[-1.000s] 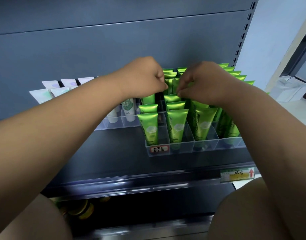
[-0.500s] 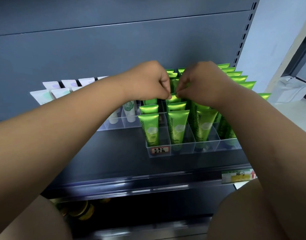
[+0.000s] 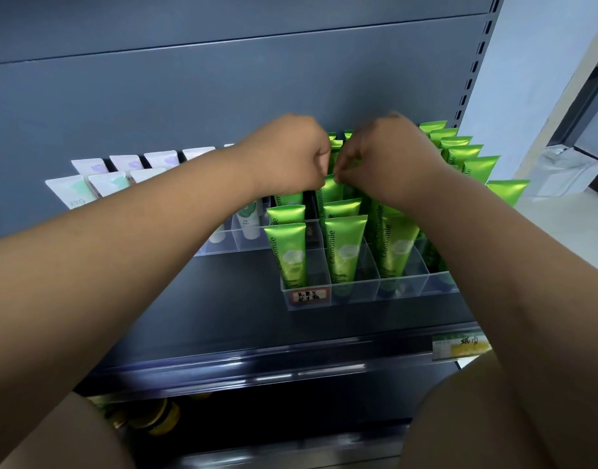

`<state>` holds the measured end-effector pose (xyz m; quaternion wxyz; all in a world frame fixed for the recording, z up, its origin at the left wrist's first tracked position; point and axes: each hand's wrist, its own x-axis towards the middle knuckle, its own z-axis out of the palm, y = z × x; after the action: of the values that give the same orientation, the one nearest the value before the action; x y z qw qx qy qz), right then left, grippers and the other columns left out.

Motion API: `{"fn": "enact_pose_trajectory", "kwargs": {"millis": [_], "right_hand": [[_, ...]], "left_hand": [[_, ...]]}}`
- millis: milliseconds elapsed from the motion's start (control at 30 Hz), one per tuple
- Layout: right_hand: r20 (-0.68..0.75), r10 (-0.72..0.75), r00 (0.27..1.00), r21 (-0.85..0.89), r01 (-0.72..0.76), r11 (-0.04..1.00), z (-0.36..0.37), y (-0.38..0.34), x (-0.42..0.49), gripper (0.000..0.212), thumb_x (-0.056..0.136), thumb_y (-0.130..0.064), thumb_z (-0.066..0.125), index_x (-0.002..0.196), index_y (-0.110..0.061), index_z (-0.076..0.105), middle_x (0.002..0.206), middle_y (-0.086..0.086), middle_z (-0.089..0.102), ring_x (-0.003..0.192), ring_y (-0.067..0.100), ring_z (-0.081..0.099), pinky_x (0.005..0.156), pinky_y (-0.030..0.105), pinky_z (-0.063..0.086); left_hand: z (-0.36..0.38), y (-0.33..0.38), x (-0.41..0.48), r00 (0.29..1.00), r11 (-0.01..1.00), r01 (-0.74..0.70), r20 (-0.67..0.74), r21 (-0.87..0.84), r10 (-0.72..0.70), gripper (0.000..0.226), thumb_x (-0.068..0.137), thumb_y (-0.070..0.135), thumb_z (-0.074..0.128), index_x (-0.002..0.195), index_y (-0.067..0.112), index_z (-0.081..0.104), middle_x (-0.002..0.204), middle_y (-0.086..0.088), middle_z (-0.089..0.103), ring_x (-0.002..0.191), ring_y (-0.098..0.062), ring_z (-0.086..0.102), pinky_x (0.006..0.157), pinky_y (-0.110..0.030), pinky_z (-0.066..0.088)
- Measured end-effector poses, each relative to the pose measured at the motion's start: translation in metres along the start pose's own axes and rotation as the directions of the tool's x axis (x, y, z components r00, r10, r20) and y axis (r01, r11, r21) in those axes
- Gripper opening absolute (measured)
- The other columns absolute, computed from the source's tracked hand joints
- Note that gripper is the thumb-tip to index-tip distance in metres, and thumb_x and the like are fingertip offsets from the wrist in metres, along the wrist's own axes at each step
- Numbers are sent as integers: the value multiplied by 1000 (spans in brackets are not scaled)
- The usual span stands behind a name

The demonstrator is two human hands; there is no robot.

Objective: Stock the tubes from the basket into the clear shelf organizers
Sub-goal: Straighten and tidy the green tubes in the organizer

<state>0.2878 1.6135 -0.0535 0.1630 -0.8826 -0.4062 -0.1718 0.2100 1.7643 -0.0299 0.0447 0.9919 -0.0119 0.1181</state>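
Now my left hand and right hand meet, curled fingertips pinching the crimped top of a glossy green plastic tube, which stands upright behind two others in the clear plastic divided organizer.

grey metal shelf back panel, dark shelf, pale wall at right

Organizer on the shelf: Chamomile tubes stand upright in its compartments, row behind row. To its left and farther back, a second organizer holds other tubes. The left hand and right hand meet at a tube top above its middle rows. A shelf-edge tag lies before its right end.
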Motion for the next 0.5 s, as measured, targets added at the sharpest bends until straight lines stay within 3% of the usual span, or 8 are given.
{"fn": "enact_pose_trajectory", "kwargs": {"millis": [267, 433, 500], "right_hand": [[28, 34, 999, 39, -35, 999, 0, 5, 0, 10, 78, -33, 75, 86, -38, 78, 92, -7, 70, 109, 25, 54, 95, 43, 49], [45, 7, 999, 30, -8, 1000, 2, 1, -2, 21, 73, -35, 70, 92, -37, 78, 97, -5, 71, 110, 26, 57, 96, 45, 49], [23, 10, 1000, 54, -11, 998, 1, 2, -4, 24, 72, -37, 67, 93, -35, 78, 99, -3, 72, 108, 28, 58, 96, 43, 48]], "left_hand": [[0, -3, 2, 999, 994, 23, 36, -105, -19, 6, 86, 17, 76, 91, 20, 79, 73, 14, 63, 59, 4, 52, 45, -5, 33], [0, -3, 2, 999, 994, 28, 45, -107, -23, 7, 85, 17, 76, 91, 20, 79, 76, 13, 67, 82, -13, 67, 73, -23, 49], [-1, -3, 2, 999, 992, 30, 45, -121, -24, 7, 86, 19, 75, 91, 19, 79, 81, 10, 72, 85, -13, 68, 77, -26, 53]]}}
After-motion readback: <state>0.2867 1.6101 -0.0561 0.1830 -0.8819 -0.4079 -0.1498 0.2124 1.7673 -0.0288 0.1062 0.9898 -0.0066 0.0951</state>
